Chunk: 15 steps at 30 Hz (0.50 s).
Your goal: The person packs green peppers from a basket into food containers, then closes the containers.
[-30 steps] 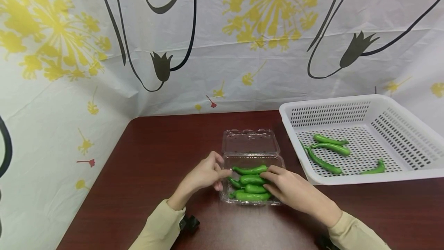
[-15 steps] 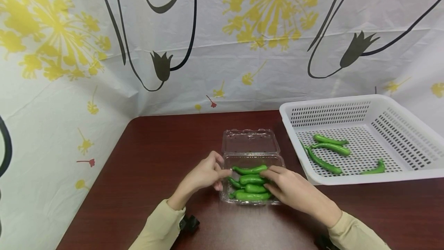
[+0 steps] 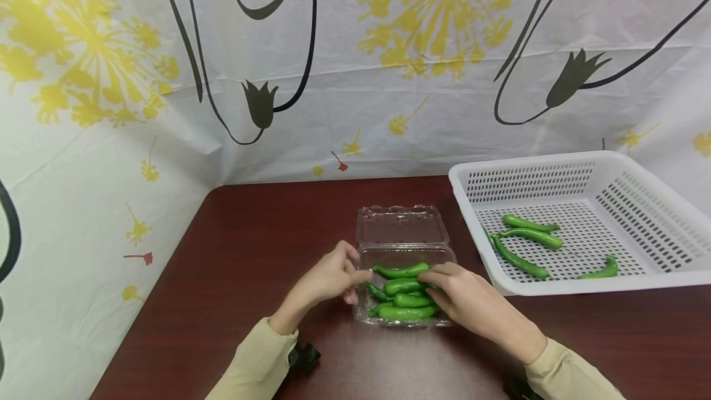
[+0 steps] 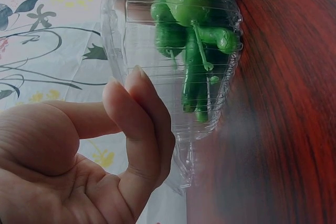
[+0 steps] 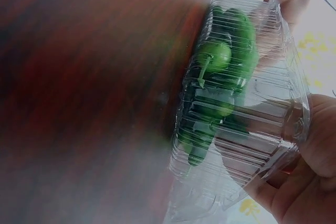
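A clear plastic clamshell box stands on the table with its lid folded back. Several green chili peppers lie across it, roughly in parallel. My left hand holds the box's left side; in the left wrist view its bent fingers meet the outer wall, and its thumb tip is hidden behind them. My right hand reaches over the right rim. Its thumb and fingers close on the right end of a middle pepper, and through the wall in the right wrist view they show beside the peppers.
A white perforated basket stands at the back right, close to the box. Several green peppers lie in it. The dark red table meets a patterned cloth at the back and left.
My right thumb has drawn in slightly toward the fingers, off the lower peppers' ends. One pepper low in the box has shifted a little to the right. My left hand stays in place.
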Motion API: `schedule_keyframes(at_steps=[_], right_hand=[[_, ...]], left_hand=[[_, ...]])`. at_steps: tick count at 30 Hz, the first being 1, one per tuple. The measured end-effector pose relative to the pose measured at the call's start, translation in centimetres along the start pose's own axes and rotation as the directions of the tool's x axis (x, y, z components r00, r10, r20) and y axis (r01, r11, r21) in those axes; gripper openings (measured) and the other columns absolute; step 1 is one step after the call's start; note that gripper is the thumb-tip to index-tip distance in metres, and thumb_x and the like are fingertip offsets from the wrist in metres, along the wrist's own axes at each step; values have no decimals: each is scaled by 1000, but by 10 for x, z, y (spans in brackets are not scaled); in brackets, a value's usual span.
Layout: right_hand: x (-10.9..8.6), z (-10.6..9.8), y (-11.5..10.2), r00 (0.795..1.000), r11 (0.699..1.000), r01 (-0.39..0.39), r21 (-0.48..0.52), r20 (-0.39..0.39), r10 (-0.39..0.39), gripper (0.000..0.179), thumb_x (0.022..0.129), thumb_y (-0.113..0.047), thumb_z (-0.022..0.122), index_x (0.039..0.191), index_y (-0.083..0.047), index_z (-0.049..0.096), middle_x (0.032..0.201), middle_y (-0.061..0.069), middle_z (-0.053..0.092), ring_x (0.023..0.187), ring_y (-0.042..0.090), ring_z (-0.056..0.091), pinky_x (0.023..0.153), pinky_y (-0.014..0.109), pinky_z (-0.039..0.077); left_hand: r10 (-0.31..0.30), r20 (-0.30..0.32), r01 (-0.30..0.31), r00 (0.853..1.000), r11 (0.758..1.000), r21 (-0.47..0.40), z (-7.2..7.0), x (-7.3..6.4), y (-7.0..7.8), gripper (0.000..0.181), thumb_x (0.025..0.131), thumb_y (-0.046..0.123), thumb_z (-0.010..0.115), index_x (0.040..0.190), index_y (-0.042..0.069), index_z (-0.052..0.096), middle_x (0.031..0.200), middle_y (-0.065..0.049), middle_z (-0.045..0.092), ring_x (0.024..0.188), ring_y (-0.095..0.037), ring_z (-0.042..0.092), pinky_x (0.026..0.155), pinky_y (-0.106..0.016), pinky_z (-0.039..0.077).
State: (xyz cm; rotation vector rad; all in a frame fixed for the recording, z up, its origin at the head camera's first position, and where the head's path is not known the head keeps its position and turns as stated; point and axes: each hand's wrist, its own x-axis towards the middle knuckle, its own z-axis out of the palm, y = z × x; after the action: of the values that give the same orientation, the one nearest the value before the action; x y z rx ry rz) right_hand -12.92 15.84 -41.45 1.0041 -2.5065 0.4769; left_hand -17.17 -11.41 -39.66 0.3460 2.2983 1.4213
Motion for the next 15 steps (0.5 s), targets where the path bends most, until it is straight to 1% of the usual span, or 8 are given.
schedule_keyframes(at_steps=[5,7,9,13,15], right_hand=[[1,1,2,999,999,46,12,-24,-45,28,78,5,80,104,-4,77,98,4,67,84,15,67,68,31,58],[1,1,3,998,999,50,17,-32,-50,28,77,6,80,103,-4,77,97,3,65,81,13,66,66,30,58],[1,2,3,999,999,33,19,-31,-33,29,77,6,80,104,-4,77,97,3,65,80,12,65,65,29,57],[0,1,2,1000,1000,-21,15,-16,21,32,77,6,79,105,-8,76,100,2,68,87,15,68,69,33,59],[0,0,1,999,999,-34,14,-11,34,33,77,7,78,105,-9,75,102,2,69,90,17,69,71,35,59]], left_hand=[[-1,0,1,1000,1000,4,0,0,1,40,96,14,71,120,-3,44,78,-14,64,48,-14,60,58,-36,56],[-1,0,1,1000,1000,5,0,0,0,40,96,14,71,120,-3,44,78,-14,64,48,-14,60,59,-38,57],[-2,0,2,1000,1000,6,0,0,0,40,96,14,71,120,-3,44,78,-14,64,48,-13,60,59,-38,57],[-4,-1,4,1000,1000,8,0,1,-1,40,96,14,71,120,-3,44,78,-15,64,48,-13,60,58,-33,56],[-6,0,6,1000,1000,7,0,1,-2,40,96,14,71,120,-3,44,79,-15,64,48,-13,60,57,-32,56]])
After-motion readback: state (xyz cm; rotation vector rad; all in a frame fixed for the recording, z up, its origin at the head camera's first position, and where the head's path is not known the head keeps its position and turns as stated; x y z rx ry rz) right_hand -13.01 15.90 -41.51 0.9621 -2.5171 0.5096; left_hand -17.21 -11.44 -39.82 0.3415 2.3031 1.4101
